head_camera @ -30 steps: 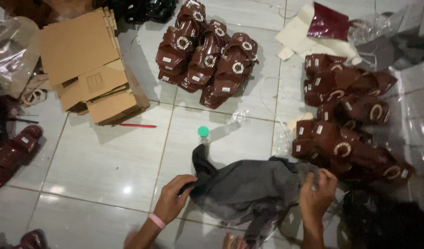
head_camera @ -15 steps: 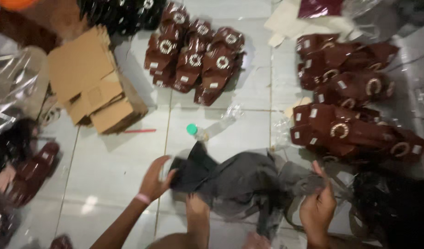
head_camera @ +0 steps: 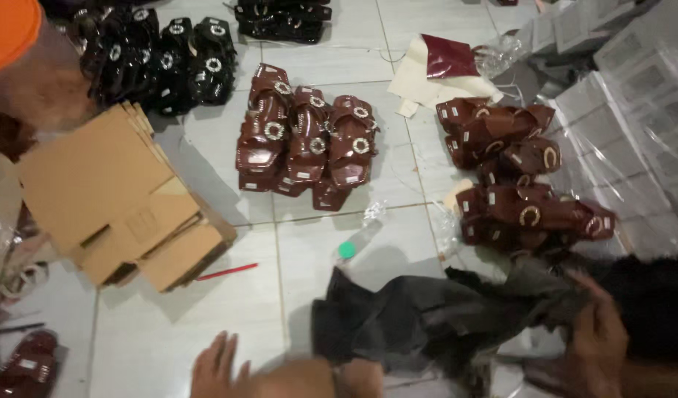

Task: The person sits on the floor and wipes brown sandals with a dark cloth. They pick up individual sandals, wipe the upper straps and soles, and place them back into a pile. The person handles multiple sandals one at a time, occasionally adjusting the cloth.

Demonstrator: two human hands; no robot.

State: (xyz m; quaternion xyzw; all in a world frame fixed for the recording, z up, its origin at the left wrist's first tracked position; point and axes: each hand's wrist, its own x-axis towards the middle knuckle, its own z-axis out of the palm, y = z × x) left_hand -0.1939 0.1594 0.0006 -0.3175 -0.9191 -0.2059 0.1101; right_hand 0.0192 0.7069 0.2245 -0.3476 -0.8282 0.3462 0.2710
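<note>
A crumpled dark grey cloth (head_camera: 427, 324) lies on the white tiled floor (head_camera: 169, 332) in front of me. At its right end, my right hand (head_camera: 600, 339) is closed on a fold of it. Just left of the cloth, my left hand (head_camera: 215, 365) is low at the bottom edge with its fingers spread, holding nothing. A clear plastic bottle with a green cap (head_camera: 348, 249) lies just beyond the cloth. Blur hides the fine detail of both hands.
Maroon sandals lie in piles at the centre (head_camera: 309, 140) and right (head_camera: 516, 177), with black sandals (head_camera: 155, 59) at the back left. Flattened cardboard boxes (head_camera: 118, 199) and a red pen (head_camera: 228, 271) lie left. Grey boxes in plastic wrap (head_camera: 634, 88) stand right.
My left hand has let go of the cloth's left end and moved down and left with its fingers apart. My right hand still holds the cloth. The view has tilted towards the far floor.
</note>
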